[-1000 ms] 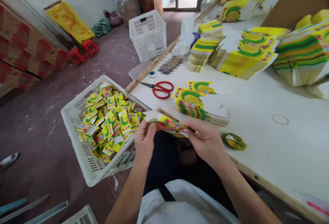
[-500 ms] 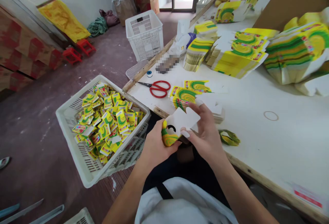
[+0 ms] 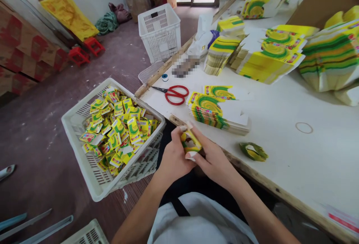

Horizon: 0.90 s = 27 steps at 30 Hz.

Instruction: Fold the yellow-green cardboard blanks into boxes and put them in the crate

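Note:
Between both hands, just off the table's near edge, is a small yellow-and-green cardboard box (image 3: 194, 144), partly folded up. My left hand (image 3: 177, 158) wraps round its left side. My right hand (image 3: 209, 158) grips the right side, its thumb along the lower edge and its fingers at the top; much of the box is hidden by them. Beyond the hands, on the white table, lies a pile of flat printed box blanks (image 3: 207, 109). To the left, a white plastic crate (image 3: 98, 195) holds many small yellow boxes (image 3: 120, 124).
Red-handled scissors (image 3: 176, 95) and a small blue-and-white spool (image 3: 165, 77) lie near the table's corner. Stacked blanks (image 3: 269, 61) stand further back. A green crumpled peel-like thing (image 3: 254, 151) and a rubber band (image 3: 304, 127) lie right. Another crate (image 3: 159, 31) stands on the floor.
The white panel that stood open on the box has been folded in. My hands have closed closer together round the box, and the right hand has moved left and down, off the blank pile.

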Each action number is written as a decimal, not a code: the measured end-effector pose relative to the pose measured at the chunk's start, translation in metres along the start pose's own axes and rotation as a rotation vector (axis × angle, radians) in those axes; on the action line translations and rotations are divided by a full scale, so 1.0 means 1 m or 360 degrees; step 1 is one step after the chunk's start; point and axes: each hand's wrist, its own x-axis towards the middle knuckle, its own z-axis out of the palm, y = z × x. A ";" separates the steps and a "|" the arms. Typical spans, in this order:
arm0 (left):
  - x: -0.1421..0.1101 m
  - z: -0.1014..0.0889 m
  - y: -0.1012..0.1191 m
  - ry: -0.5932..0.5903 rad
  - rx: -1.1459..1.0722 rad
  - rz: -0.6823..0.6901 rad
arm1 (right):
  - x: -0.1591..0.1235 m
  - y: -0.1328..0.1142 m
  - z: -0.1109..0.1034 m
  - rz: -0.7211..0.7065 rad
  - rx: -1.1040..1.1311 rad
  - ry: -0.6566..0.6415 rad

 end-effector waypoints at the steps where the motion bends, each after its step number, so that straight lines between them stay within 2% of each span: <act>1: 0.001 0.003 -0.002 0.0050 -0.0009 0.0003 | -0.001 0.000 0.000 -0.0085 -0.0113 -0.0017; 4: 0.000 0.007 -0.005 0.0214 0.0007 -0.0016 | -0.002 0.005 -0.001 -0.0197 -0.0240 0.0057; 6: -0.003 0.004 -0.005 0.0230 0.0089 -0.0088 | -0.002 0.010 -0.004 -0.0178 -0.0255 0.0224; 8: -0.005 -0.002 -0.004 0.0188 0.0177 -0.0115 | -0.001 0.015 -0.007 -0.0193 -0.0302 0.0290; 13: -0.003 -0.021 -0.004 0.0191 0.0272 0.0041 | -0.002 0.019 -0.018 -0.0197 -0.0543 -0.0096; 19: 0.004 -0.035 -0.001 0.0044 0.0304 0.0144 | -0.005 0.017 -0.040 -0.0197 -0.0535 -0.0239; 22: 0.007 -0.034 0.003 0.0071 0.0357 0.0191 | -0.004 0.016 -0.038 -0.0131 -0.0451 -0.0125; 25: 0.006 -0.030 0.002 0.0135 0.0351 0.0196 | -0.003 0.016 -0.024 -0.0051 -0.0358 0.0053; 27: 0.005 -0.029 -0.001 0.0148 0.0313 0.0159 | -0.001 0.017 -0.016 -0.0040 -0.0323 0.0054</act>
